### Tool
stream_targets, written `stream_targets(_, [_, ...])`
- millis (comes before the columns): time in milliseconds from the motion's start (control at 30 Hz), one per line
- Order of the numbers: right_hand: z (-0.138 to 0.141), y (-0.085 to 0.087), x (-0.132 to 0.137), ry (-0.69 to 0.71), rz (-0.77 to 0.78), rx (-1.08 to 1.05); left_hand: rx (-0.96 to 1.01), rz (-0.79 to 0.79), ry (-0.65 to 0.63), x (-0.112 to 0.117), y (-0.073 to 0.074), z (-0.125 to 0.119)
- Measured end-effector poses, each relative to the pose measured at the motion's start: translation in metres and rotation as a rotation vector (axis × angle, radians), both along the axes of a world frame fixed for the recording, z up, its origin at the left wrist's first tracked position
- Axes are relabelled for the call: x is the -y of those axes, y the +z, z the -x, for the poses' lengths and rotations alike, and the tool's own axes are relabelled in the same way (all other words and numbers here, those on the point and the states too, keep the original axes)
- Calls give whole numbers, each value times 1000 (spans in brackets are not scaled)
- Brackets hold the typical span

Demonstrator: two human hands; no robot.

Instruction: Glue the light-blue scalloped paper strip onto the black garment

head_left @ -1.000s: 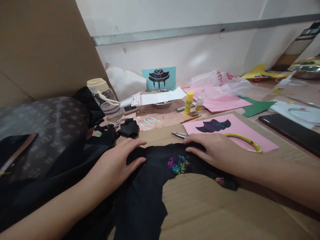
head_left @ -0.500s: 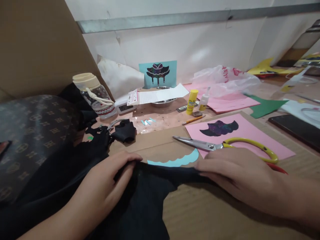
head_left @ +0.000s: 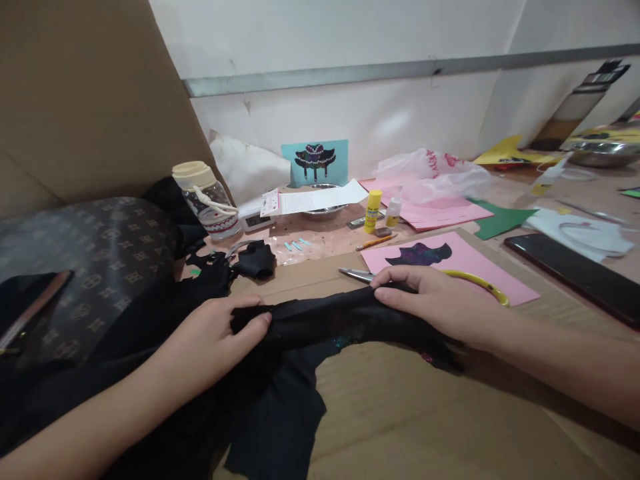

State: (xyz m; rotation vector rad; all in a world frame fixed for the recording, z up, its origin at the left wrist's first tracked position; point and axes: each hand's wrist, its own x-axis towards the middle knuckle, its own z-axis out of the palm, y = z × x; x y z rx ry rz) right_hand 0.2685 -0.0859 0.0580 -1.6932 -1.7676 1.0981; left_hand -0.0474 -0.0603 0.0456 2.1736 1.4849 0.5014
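Note:
A black cloth (head_left: 320, 323) lies bunched across a cardboard sheet (head_left: 415, 413) in front of me. My left hand (head_left: 220, 333) is closed on its left end, thumb pinching the fold. Fingers together, my right hand (head_left: 440, 303) grips the cloth's upper right edge. Just beyond the right hand lie yellow-handled scissors (head_left: 480, 283) on a pink paper (head_left: 480, 263) that carries a dark bat-like cutout (head_left: 417, 253).
A patterned brown bag (head_left: 85, 260) sits at left, a water bottle (head_left: 207, 200) behind it. A glue stick (head_left: 373, 210), small glue bottle (head_left: 393, 210), pencil (head_left: 375, 241), metal bowl, papers and plastic bag (head_left: 435, 170) crowd the back. A black phone (head_left: 580, 277) lies at right.
Both hands have gathered the cloth into a tighter roll and pushed it back up; the light blue scalloped paper seen half a second ago is covered again, as is most of the glittery patch.

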Motion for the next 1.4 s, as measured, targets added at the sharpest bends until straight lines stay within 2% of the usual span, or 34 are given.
stream_targets(133, [4,4,18,72,265,-330,338,124,87,6,20,4])
stream_targets(200, [6,8,30,92,342,-443,473,147,124,11,31,5])
stream_targets(267, [8,11,39,111,326,-439,498,130,140,15,39,6])
stream_targets(333, [9,12,41,144,204,-289,392,85,90,16,41,7])
stream_targets(467, [6,5,30,211,-194,197,-125,-50,-122,13,28,8])
stream_targets(567, [2,0,23,268,-311,357,-292,-39,-164,12,15,8])
stream_targets(733, [-2,-1,21,305,-324,420,-360,-59,-183,13,10,9])
stream_targets(933, [-5,-4,19,282,-386,513,-377,-143,-160,10,8,8])
stream_targets(1267, [-2,-12,1,164,-504,543,-285,-259,-83,-4,0,7])
stream_targets(1400, [-1,-15,-6,167,-522,521,-210,-250,-27,-10,-4,6])
